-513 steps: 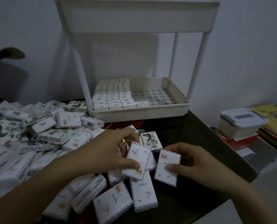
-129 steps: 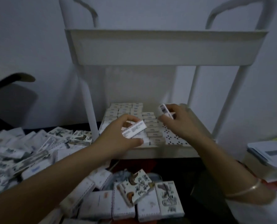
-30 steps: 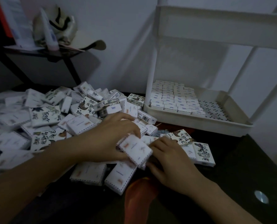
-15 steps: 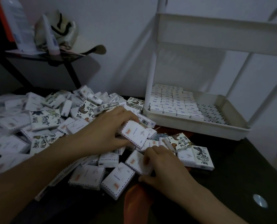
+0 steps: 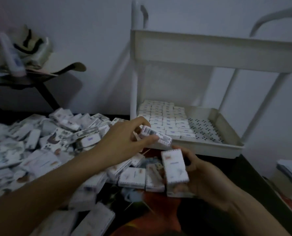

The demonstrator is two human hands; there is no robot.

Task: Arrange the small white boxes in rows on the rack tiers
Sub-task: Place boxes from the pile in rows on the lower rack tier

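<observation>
My left hand [image 5: 124, 142] grips a small white box [image 5: 156, 136] on its edge, barcode side up, raised just in front of the white rack's lower tier [image 5: 210, 149]. My right hand [image 5: 205, 178] holds another small white box [image 5: 175, 167] upright above the dark table, a little below and right of the first. Rows of small white boxes [image 5: 165, 120] fill the left part of the lower tier; its right part shows bare perforated floor [image 5: 205, 128]. A big loose pile of boxes [image 5: 48, 147] covers the table to the left.
The rack's upper tier [image 5: 218, 51] overhangs the lower one, with white posts at the corners. A dark side table [image 5: 22, 82] with a cap and clutter stands at the back left. Stacked containers [image 5: 288, 181] sit at the right edge.
Both hands have lifted off the pile, each with a box, and moved up and right toward the rack's lower tier. The view has tilted up toward the rack.
</observation>
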